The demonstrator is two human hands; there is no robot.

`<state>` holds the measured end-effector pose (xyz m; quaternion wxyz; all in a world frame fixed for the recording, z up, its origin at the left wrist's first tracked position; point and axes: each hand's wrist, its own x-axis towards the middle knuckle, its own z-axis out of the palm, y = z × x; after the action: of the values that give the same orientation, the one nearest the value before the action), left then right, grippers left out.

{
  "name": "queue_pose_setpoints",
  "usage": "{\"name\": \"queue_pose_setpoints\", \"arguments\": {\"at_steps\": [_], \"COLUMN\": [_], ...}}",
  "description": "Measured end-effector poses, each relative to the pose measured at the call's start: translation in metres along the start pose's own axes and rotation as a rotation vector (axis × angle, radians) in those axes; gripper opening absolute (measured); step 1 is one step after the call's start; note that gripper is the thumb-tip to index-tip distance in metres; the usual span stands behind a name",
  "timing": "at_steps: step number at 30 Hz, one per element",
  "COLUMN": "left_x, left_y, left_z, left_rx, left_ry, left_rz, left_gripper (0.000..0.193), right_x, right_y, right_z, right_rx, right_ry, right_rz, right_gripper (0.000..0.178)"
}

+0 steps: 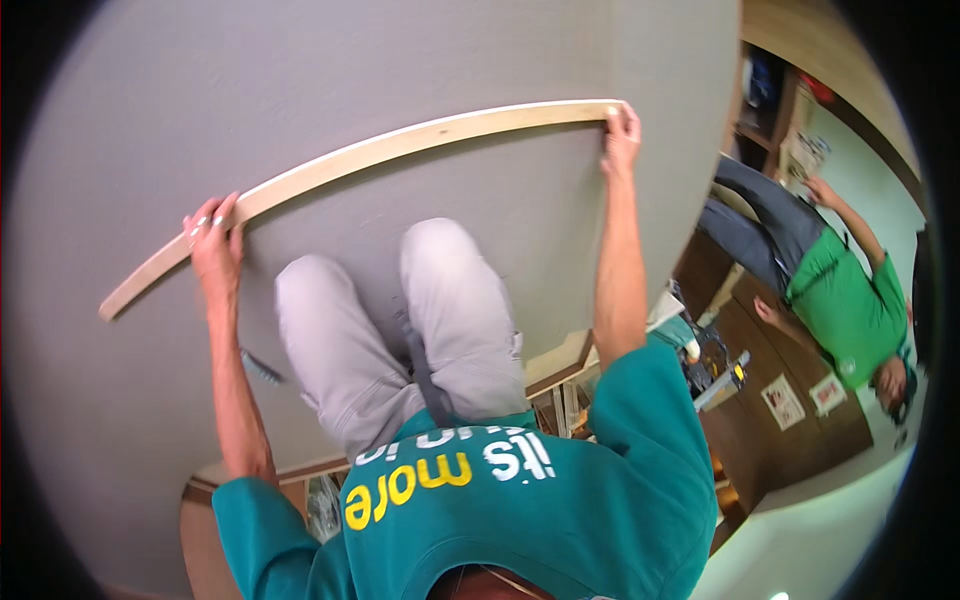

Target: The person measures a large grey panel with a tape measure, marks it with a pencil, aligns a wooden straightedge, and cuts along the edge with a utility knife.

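Big and flat, a grey surface point(300, 80) fills most of your view, from the left side to past the middle. Across it runs your long, pale strip of wood point(400, 145), up beyond your knees, with its left end lower than its right end. I can't tell if the wood touches the grey or sits just above it. That left end pokes out past your left hand point(215, 240). Your left fingers are curled over the wood, holding it. Between your left arm and your knee is a small dark thing point(262, 367), too small to name. Next come your legs in pale grey trousers point(455, 300), both knees bent, and under them your teal shirt point(560, 510) with white and yellow letters. Your right hand point(622, 142) pinches the right end of the strip, thumb on the near face and fingers at the very tip. Farther right is a jumble of tools point(712, 365) by a dark brown surface point(735, 440). Two small cards point(783, 402) lie on the brown. Last, another person in a green shirt point(845, 305) and dark trousers is near the right edge.
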<state>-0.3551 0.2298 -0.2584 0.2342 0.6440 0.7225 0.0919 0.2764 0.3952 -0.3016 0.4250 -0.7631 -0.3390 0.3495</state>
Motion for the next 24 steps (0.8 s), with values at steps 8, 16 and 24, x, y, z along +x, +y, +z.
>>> {"name": "queue_pose_setpoints", "arguments": {"at_steps": [8,16,24], "left_x": [0.002,-0.003,-0.002], "left_y": [0.001,-0.002,-0.006], "left_z": [-0.002,-0.002,0.000], "left_rx": [0.035,0.043,0.105], "left_ry": [-0.030,-0.007,0.008], "left_rz": [-0.011,-0.024,0.024], "left_gripper": [0.048,0.051,0.049], "right_x": [0.011,0.006,0.013], "right_y": [0.005,0.000,0.020], "right_z": [-0.021,-0.008,-0.013], "right_rx": [0.008,-0.018,0.016], "right_ry": [-0.036,-0.019,-0.026], "right_rz": [0.111,0.122,0.024], "right_gripper": [0.042,0.042,0.044]}}
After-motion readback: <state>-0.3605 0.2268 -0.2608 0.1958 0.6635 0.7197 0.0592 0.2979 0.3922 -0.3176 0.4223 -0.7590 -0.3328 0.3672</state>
